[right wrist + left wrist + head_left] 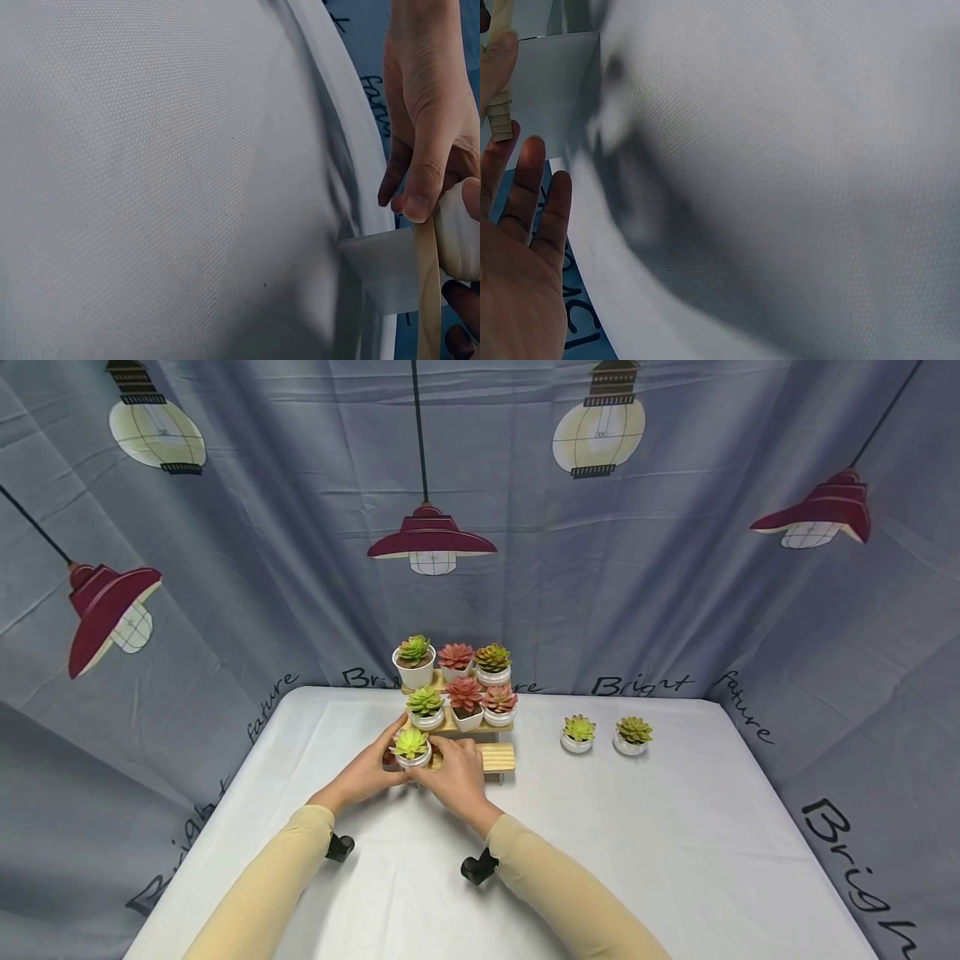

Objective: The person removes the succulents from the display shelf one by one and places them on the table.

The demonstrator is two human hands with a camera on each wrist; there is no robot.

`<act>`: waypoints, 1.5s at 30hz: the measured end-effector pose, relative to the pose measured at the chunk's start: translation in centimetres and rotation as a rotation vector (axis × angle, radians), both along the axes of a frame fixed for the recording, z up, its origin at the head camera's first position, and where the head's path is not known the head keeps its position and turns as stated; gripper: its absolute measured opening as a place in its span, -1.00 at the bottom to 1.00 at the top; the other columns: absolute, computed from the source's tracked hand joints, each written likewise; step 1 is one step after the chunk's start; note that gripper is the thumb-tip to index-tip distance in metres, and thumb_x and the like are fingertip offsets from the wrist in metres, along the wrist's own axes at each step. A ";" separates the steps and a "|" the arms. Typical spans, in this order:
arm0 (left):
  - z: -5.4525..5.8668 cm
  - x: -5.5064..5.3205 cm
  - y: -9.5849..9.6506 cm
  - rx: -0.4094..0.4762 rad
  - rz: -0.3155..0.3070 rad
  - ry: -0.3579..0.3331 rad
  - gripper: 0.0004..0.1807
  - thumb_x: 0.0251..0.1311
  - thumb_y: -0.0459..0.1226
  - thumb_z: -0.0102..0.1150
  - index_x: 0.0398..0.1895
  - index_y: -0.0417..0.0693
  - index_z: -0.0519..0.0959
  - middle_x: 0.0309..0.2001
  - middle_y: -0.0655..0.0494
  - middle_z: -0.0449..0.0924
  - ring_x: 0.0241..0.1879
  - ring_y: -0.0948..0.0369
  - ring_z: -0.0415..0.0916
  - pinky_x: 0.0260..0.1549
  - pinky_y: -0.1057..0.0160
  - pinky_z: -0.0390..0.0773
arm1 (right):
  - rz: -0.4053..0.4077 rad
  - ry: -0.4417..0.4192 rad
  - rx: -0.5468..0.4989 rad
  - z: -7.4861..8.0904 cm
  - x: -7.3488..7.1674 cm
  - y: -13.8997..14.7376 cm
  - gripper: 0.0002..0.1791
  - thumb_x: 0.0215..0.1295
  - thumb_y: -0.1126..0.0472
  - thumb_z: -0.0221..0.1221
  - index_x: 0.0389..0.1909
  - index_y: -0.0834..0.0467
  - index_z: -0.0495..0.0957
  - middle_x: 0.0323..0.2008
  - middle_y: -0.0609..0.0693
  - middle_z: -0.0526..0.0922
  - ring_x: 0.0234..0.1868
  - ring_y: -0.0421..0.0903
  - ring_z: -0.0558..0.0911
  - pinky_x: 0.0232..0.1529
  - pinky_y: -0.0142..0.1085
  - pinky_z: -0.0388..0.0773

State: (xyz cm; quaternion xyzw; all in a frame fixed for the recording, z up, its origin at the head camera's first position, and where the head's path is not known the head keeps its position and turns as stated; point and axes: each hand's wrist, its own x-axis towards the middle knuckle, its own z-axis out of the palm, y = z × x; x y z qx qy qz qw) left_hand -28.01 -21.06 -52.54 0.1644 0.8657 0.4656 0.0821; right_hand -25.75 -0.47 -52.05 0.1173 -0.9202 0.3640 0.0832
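Note:
At the left end of the lowest shelf, a yellow-green succulent in a white pot (412, 760) sits between the two hands. My left hand (365, 770) holds its left side, fingers behind and thumb in front. From the right, my right hand (459, 774) grips the same pot, its thumb at the near side. In the right wrist view the white pot (456, 244) shows beside the shelf plank (427, 292), and a thumb touches the plank's edge. A dark reddish patch by the left fingers is too shaded to identify.
The three-tier wooden stand (498, 758) carries several potted succulents on its upper tiers, including a green one (426, 703) just behind the hands. Two more succulents, one yellow-green (578, 732) and one darker (632, 735), stand on the white table (660, 835) to the right.

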 end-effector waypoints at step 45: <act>0.2 0.2 0.1 0.006 -0.010 -0.020 0.21 0.18 -0.23 0.51 0.66 0.52 -0.17 0.43 -0.08 0.32 0.08 0.09 0.50 0.13 -0.01 0.47 | 0.007 0.035 -0.065 -0.3 1.0 0.0 -0.22 0.12 -0.29 0.43 0.32 0.01 0.58 0.08 -0.10 0.68 0.02 -0.10 0.40 0.01 -0.12 0.29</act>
